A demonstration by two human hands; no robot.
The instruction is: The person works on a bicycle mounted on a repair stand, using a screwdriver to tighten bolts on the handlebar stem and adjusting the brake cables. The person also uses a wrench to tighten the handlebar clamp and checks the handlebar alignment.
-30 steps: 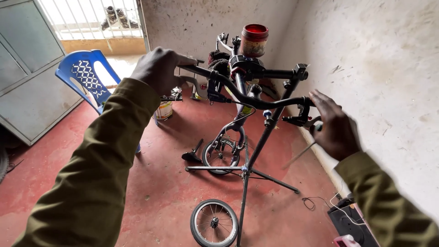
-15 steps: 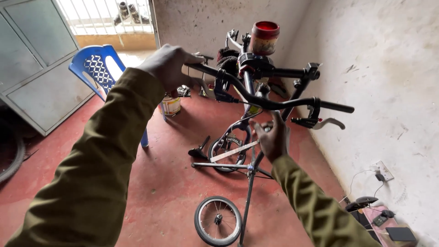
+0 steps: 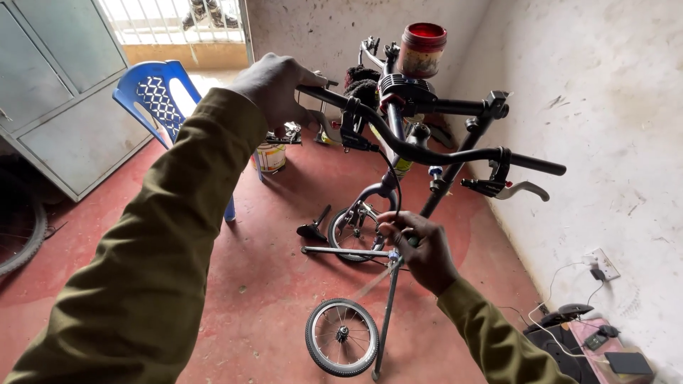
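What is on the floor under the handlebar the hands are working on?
Under the handlebar, a small spoked wheel and another wheel lie on the red floor. The right hand covers part of the stand's pole.

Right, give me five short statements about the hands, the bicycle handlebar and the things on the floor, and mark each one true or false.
1. The left hand grips one end of the black curved bicycle handlebar. True.
2. The right hand holds the silver brake lever. False: it is lower down, at the thin grey metal stand pole.
3. A small spoked wheel lies on the red floor. True.
4. The plastic chair is green. False: it is blue.
5. A red-lidded jar sits above the handlebar. True.
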